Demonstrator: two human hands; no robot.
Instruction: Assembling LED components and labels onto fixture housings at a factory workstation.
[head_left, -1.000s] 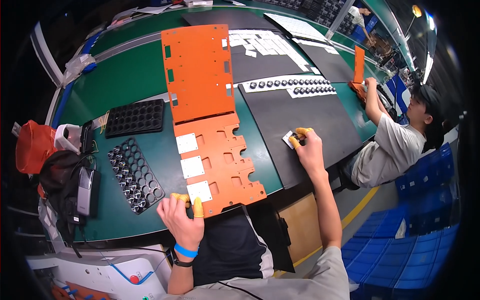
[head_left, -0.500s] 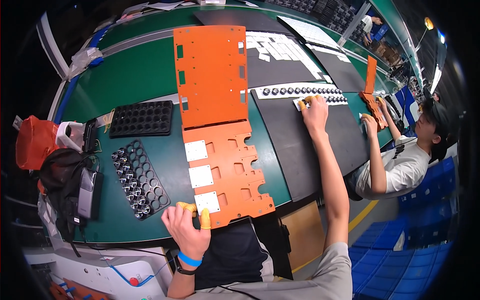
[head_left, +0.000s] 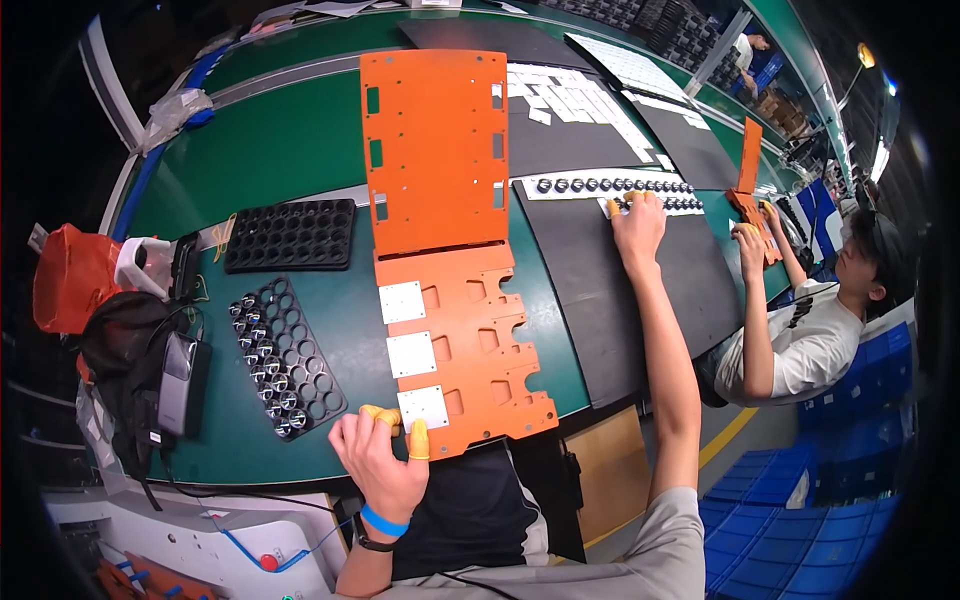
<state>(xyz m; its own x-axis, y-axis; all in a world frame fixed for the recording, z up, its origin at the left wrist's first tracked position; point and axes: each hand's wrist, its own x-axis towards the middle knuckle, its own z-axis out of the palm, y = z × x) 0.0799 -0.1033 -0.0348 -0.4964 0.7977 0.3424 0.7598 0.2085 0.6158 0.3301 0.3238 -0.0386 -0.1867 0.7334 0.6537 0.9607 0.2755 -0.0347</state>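
An orange notched plate (head_left: pixel 470 350) lies on the green table (head_left: pixel 290 160) with three white square pieces (head_left: pixel 408 352) set along its left side. My left hand (head_left: pixel 380 462), with yellow finger cots, rests at the plate's near left corner beside the nearest white square. My right arm stretches far out; my right hand (head_left: pixel 638 222) presses on a white strip (head_left: pixel 610 186) carrying a row of small black round parts on the dark mat (head_left: pixel 620 290). Whether its fingers pinch anything is hidden.
A larger orange panel (head_left: pixel 432 150) lies beyond the notched plate. Two black cell trays (head_left: pixel 285 345) (head_left: pixel 290 235) sit to the left, the nearer one holding several small round parts. A black bag (head_left: pixel 140 360) and orange pouch (head_left: pixel 68 280) are far left. Another person (head_left: pixel 830 320) works at right.
My right hand has reached away from the near mat out to the strip of black round parts. My left hand has stayed at the plate's corner.
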